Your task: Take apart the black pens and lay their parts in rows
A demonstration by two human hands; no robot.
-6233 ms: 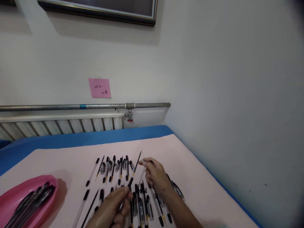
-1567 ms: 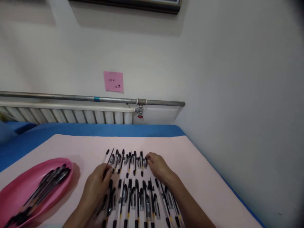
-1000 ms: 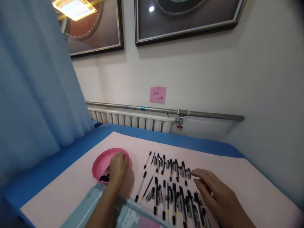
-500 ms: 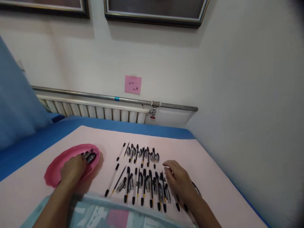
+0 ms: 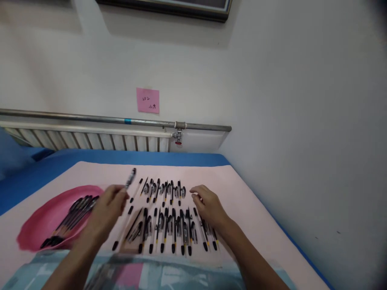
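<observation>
My left hand [image 5: 105, 211] pinches a black capped pen [image 5: 130, 178] whose tip sticks up and to the right, above the left end of the laid-out pens. My right hand [image 5: 208, 206] rests palm down with curled fingers at the right end of two rows of pen parts [image 5: 165, 209], lying over the nearest ones; I cannot see anything held in it. The far row [image 5: 163, 188] holds short caps and tips, the near row [image 5: 169, 229] longer clear barrels and black refills. A pink tray [image 5: 36, 225] at the left holds several assembled black pens [image 5: 72, 215].
Everything lies on a pale pink sheet [image 5: 248, 209] over a blue table [image 5: 90, 158]. A white wall rises close on the right. A radiator [image 5: 84, 139] and a metal pipe [image 5: 121, 119] run along the back wall, with a pink sticky note [image 5: 148, 100] above. A pale printed cloth [image 5: 169, 276] fills the near edge.
My left hand left the pink tray and came back toward the rows with a pen in its fingers. The right hand stayed by the right end of the rows. The camera swung about.
</observation>
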